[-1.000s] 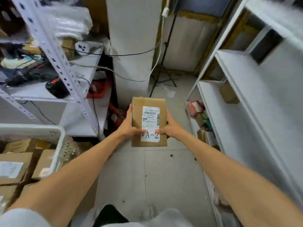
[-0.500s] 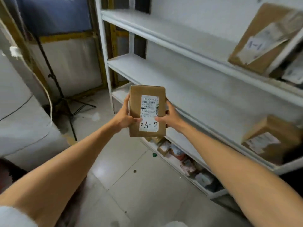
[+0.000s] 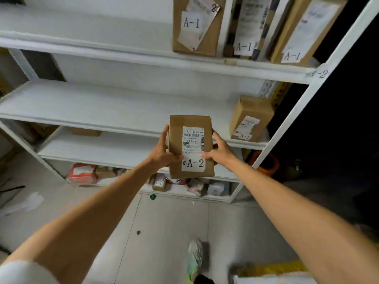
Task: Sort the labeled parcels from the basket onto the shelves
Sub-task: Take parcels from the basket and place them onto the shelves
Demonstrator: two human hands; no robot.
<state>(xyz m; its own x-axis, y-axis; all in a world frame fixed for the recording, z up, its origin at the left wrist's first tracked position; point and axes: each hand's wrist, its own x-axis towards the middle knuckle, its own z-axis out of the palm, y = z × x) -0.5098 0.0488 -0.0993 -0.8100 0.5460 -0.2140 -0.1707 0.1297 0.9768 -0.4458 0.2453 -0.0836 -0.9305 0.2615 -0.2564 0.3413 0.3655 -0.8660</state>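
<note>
Being matched to the A-2 shelf tag (image 3: 320,74): A-2 parcel (image 3: 191,147) is held below-left of it, label faced up for reading, side edges gripped by left hand (image 3: 164,154) and right hand (image 3: 220,153).

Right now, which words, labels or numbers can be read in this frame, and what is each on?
"A-2": white label on the held parcel, gripped by the left hand and right hand.
"A-1": top-shelf left parcel, middle parcel, right parcel.
"-2", first character blurred: shelf tag.
Too small or blurred: fine print on the held parcel; the small box label.
</note>
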